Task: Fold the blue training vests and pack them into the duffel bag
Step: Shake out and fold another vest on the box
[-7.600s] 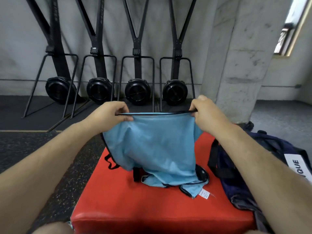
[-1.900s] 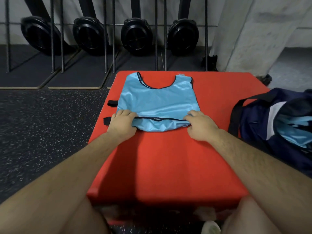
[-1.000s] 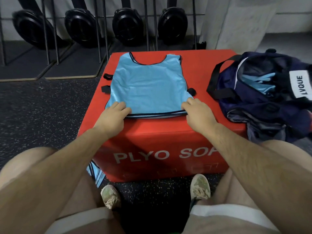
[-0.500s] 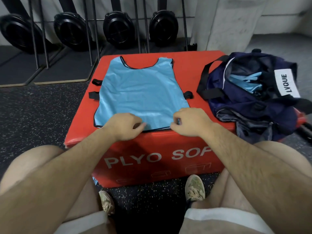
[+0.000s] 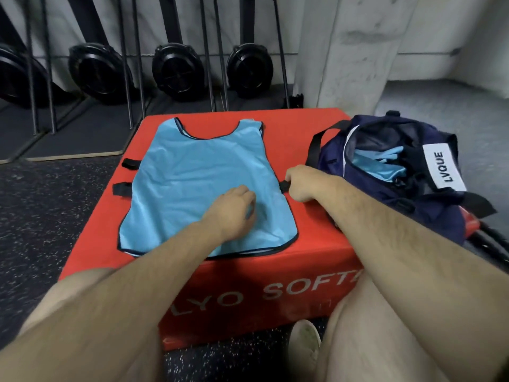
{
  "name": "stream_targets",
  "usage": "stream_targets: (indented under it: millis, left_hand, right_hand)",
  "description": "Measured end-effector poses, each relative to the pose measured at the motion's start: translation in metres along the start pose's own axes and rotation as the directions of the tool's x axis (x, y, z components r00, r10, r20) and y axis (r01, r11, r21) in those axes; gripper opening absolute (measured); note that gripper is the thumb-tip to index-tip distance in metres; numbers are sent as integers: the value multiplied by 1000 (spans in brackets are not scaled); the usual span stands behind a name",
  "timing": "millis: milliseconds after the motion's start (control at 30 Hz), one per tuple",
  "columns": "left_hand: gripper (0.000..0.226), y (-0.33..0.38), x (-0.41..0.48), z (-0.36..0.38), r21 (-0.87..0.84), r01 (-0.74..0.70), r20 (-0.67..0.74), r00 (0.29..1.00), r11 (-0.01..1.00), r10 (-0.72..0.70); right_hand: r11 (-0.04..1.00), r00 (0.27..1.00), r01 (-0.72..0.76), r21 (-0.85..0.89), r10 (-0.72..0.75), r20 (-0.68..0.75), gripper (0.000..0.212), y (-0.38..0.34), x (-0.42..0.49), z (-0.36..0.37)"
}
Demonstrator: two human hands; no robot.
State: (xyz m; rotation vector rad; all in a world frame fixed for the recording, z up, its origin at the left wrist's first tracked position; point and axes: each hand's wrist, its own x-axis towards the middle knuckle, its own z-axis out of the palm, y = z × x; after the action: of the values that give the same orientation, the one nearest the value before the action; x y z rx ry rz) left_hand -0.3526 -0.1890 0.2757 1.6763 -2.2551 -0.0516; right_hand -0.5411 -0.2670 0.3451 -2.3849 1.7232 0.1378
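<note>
Blue vest [image 5: 203, 172] flat under pressing, loosely curled left hand [image 5: 232, 209]; right hand [image 5: 304, 183] pinches its side strap [image 5: 283, 186]. Folding stage: next, carry that edge inward; duffel bag [image 5: 399, 188] lies beyond the right hand

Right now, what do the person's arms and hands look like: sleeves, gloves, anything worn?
Both forearms are bare to the frame edge, with no sleeve in view. The left hand and right hand have no gloves, and no watch, band or ring shows. Both arms have visible hair. No markings can be made out.
</note>
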Motion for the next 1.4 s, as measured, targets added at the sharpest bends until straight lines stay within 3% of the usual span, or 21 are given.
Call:
stream_targets:
  millis: [67,267,333,433,500,533,633,700,867,1033,1200,1400]
  left_hand:
    - [24,0,17,5,-18,52,42,998,999,-51]
    - [27,-11,73,20,-83,172,65,984,982,-167]
    - [24,-14,85,24,-23,220,79,973,975,-218]
    - [15,-17,89,34,73,217,53,974,974,-221]
    - [10,-18,90,39,61,220,27,975,974,-222]
    - [9,-17,93,39,38,227,20,973,973,-228]
    - [10,-18,113,35,-33,242,2,970,970,-242]
    - [9,-22,130,37,-64,236,-39,970,970,-238]
    - [11,-45,152,46,-207,307,-100,938,929,-332]
    - [14,-59,147,64,-288,290,-176,921,913,-348]
    - [26,-67,148,71,-244,221,-185,945,944,-269]
    - [28,-62,145,65,-250,212,-123,961,945,-248]
  right_hand:
    - [998,1000,15,68,-14,-23,42,10,15,5]
    - [994,996,70,81,-74,45,26,18,43,12]
    - [999,997,25,27,-27,77,13,26,49,8]
    - [993,984,-116,-7,116,134,17,37,49,-1]
    - [989,971,-151,0,148,188,7,37,46,-8]
    - [987,971,-150,59,136,195,14,36,48,-8]
    - [961,994,-112,253,109,28,44,29,56,-5]
    - [952,994,-77,296,97,-53,41,26,66,1]
    - [949,994,-84,305,103,-46,34,26,91,19]
    - [942,994,-60,330,88,-71,48,24,114,33]
    - [869,978,-18,495,118,-172,34,16,136,47]
    - [723,968,97,684,92,-234,35,3,148,49]
